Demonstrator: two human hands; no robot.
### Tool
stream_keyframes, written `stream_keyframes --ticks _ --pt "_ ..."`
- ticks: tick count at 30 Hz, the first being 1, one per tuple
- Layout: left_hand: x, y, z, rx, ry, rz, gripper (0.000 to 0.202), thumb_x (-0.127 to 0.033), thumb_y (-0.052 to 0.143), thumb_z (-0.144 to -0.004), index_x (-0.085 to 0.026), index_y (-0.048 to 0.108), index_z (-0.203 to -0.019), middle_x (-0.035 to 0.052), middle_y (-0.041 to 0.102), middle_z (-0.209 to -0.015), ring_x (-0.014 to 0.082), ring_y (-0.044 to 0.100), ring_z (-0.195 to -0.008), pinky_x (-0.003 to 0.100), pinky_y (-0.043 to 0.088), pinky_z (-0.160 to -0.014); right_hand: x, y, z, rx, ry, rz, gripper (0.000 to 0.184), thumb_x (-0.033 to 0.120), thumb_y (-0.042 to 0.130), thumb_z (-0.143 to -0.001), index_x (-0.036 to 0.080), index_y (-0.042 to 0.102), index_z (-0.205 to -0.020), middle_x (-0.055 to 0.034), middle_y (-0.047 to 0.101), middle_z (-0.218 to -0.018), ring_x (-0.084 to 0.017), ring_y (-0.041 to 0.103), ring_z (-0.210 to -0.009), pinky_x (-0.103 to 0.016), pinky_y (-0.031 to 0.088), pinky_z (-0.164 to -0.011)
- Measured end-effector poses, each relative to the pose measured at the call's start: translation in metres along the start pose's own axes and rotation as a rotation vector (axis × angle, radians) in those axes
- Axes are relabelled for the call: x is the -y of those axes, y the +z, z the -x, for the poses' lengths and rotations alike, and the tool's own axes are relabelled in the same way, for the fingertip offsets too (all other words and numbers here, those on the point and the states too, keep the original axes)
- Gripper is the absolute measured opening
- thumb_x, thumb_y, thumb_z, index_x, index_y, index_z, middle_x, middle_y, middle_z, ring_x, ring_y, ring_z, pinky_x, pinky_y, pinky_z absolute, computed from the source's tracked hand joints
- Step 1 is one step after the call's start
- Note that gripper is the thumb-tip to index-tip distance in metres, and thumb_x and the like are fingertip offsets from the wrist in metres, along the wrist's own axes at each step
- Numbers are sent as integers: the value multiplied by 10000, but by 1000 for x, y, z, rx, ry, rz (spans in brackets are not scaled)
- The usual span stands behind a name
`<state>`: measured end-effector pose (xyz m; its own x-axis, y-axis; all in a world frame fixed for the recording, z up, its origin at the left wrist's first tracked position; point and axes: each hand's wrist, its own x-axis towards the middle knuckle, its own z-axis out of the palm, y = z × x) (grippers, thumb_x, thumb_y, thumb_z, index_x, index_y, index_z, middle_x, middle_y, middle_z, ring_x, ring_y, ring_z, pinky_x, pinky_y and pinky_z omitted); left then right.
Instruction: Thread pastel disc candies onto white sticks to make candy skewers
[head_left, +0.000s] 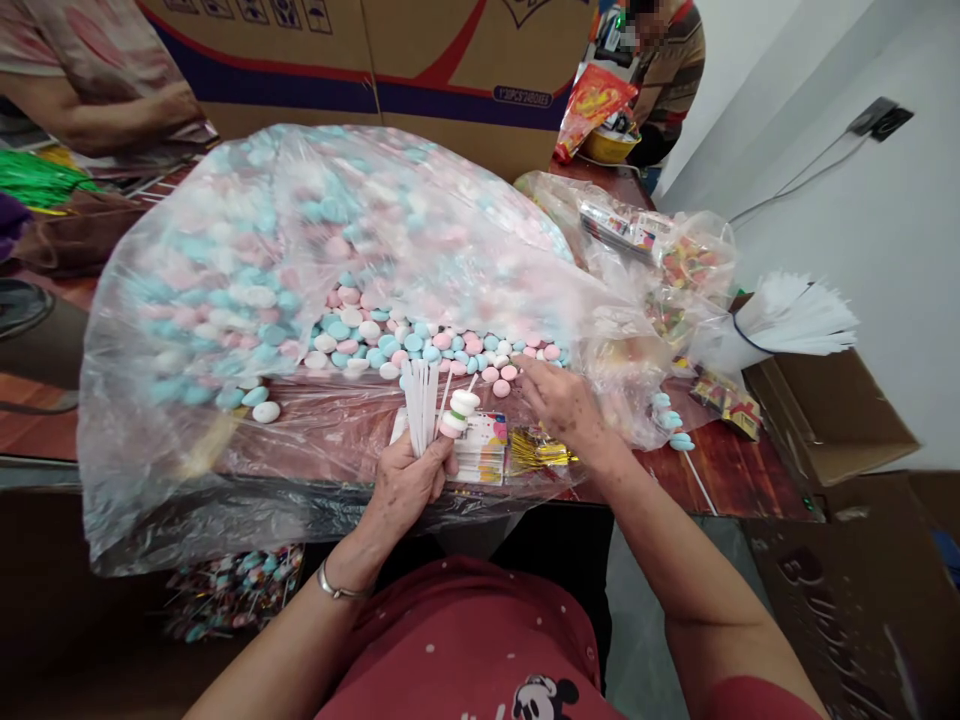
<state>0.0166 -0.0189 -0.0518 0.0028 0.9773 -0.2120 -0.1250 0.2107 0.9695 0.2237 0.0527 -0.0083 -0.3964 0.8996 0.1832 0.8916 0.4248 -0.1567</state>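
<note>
The left hand (405,485) is closed around a bunch of white sticks (420,405) and, between thumb and fingers, a skewer (459,412). The sticks' long axis runs away from the body, their free ends pointing to the far side of the table (742,485) and fanning slightly. The skewer sits just right of them, over the table's near part; its tip points away from the body and leans right, with white, green and pink pieces threaded below the tip.

The right hand (559,400) reaches to the near edge of the loose candies (386,345), fingers curved and pointing left and away, beside a few pink ones; whether it pinches one, one cannot tell.

Between the hands lie cards (484,455) and gold ties (536,452). The clear bag (202,440) spreads beyond, over the heap. To the right, a second skewer (667,420) lies with its candies at the far end, its bare stick slanting right toward the near edge. Farther right, a banded bundle (799,315) of white strips points right, above an open box (817,410).
</note>
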Motion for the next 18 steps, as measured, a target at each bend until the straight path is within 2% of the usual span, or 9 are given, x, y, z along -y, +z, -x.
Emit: stream_keyframes --ticks 2,5,8,13,18 --pt "-1 0 0 2 10 1 352 -469 667 -804 -164 555 -667 -27 574 -506 44 377 -298 193 245 -325 -10 -3 -5 113 7 147 315 182 414 -985 161 692 -1132 -127 696 -1044 -225 625 -912 -301 457 -731" --pt "0 1 -1 3 -2 13 363 -472 674 -795 -160 554 -653 -22 581 -515 41 389 -297 186 241 -320 -15 1 -7 233 -38 281 286 152 442 -972 145 686 -1122 -152 660 -1071 -245 582 -974 -322 427 -781" --pt "-1 2 -1 -8 -27 16 384 -485 698 -763 -160 541 -631 -16 591 -528 38 390 -292 183 226 -309 -12 2 -7 272 -41 316 293 161 422 -986 131 680 -1123 -154 652 -1059 -250 561 -990 -328 409 -797" --pt "-4 2 0 -12 -44 27 385 -496 708 -741 -163 536 -649 -16 602 -536 40 394 -286 180 226 -302 -6 -5 -7 246 -26 247 302 162 406 -991 164 667 -1143 -117 652 -1094 -220 566 -1008 -286 392 -737" --pt "-5 3 -1 -9 -45 19 374 -480 704 -746 -161 539 -640 -15 593 -530 39 393 -290 178 229 -304 1 -6 -10 365 -17 235 294 147 408 -979 165 673 -1106 -108 660 -1065 -199 593 -943 -280 356 -648"
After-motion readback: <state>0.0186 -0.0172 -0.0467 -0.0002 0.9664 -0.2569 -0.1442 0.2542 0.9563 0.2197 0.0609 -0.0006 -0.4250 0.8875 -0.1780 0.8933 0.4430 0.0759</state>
